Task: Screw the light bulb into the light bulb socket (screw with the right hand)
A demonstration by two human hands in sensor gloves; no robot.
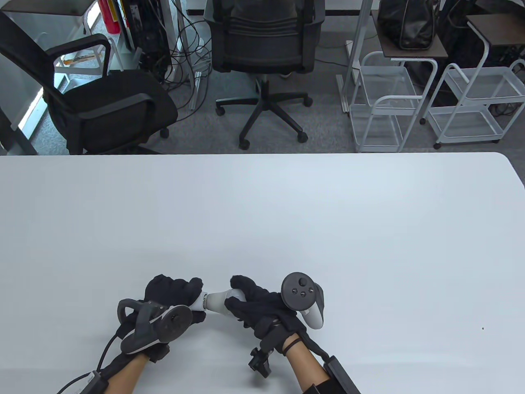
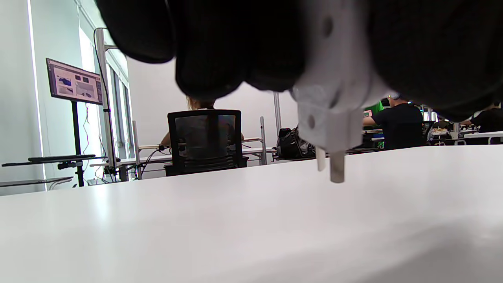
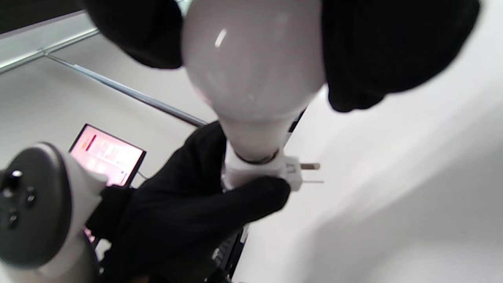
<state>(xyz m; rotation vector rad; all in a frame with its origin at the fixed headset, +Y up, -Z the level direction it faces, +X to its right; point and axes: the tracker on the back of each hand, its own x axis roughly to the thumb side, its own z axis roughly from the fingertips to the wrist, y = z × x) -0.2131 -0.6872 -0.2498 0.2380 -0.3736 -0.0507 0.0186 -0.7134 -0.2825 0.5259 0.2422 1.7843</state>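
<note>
1. white table (image 1: 287, 213) fills the lower part of the table view; beyond its far edge stand two black office chairs (image 1: 262, 53) and white wire carts (image 1: 385, 111) on a grey floor.
2. both gloved hands meet near the table's 6 o'clock edge, just left of centre.
3. left hand (image 1: 172, 293) sits at 9 o'clock of the meeting point, its fingers curled round the light bulb socket (image 1: 200, 301), a small white plug-in adapter.
4. in the left wrist view the socket's body (image 2: 334, 102) shows between the black fingers, its two metal prongs pointing down at 6 o'clock just above the table; i cannot tell whether they touch it.
5. right hand (image 1: 262, 305) lies at 3 o'clock of the socket, fingers and thumb wrapped round the light bulb (image 1: 219, 299).
6. the bulb lies sideways, its neck pointing toward 9 o'clock and seated in the socket's mouth.
7. in the right wrist view the bulb's frosted globe (image 3: 251, 67) is pinched between two fingertips (image 3: 385, 59), and a dark ring shows where neck meets socket.
</note>
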